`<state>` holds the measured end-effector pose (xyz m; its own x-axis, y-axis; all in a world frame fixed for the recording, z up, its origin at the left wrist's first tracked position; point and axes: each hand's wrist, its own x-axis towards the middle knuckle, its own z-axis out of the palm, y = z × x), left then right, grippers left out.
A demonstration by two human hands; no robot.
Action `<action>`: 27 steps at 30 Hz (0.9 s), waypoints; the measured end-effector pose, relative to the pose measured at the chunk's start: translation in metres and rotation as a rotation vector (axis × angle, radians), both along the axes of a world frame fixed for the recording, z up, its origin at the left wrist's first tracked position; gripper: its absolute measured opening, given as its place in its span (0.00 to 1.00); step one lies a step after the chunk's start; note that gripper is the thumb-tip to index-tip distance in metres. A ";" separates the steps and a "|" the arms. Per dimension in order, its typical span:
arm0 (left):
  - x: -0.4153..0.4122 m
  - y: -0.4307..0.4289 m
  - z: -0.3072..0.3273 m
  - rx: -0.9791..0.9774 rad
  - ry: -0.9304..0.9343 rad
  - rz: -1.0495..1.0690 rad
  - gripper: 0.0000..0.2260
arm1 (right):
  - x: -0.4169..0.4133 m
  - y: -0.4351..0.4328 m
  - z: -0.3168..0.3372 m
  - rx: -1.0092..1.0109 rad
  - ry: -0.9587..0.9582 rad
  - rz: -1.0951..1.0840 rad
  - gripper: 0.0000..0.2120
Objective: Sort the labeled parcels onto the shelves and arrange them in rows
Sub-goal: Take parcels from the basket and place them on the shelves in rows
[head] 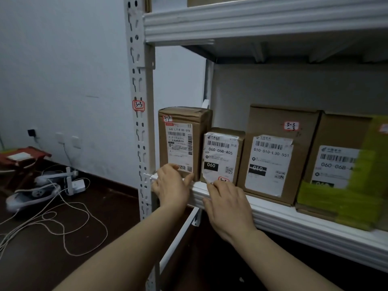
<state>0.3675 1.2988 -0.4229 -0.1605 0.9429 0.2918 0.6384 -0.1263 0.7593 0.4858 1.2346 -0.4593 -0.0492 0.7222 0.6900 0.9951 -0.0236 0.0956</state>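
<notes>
Four parcels stand in a row on the white metal shelf (294,219), beside the perforated white upright (141,85) with a red-framed "3-3" tag (138,105). The left hand (171,185) rests with loosely spread fingers against the lower front of the tall brown cardboard parcel (180,141) at the row's left end. The right hand (226,204) reaches the bottom of the small brown parcel labelled 060-06B-A05 (222,154), just beside the tall one. Whether its fingertips pinch the peeling label corner or only touch it, I cannot tell. To the right stand the larger cardboard box labelled 010-010-L30-551 (273,160) and a yellow-taped box (336,164).
</notes>
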 end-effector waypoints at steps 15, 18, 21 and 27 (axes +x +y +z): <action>0.045 -0.079 0.034 0.343 0.281 -0.340 0.26 | 0.065 -0.110 0.024 0.200 0.250 0.066 0.11; 0.087 -0.104 0.043 0.539 0.408 -0.523 0.27 | 0.108 -0.145 0.035 0.305 0.349 -0.042 0.09; 0.126 -0.130 0.052 0.829 0.550 -0.696 0.26 | 0.158 -0.181 0.049 0.396 0.388 -0.153 0.10; 0.181 -0.162 0.067 1.145 0.972 -0.824 0.22 | 0.246 -0.224 0.085 0.120 0.429 -0.469 0.29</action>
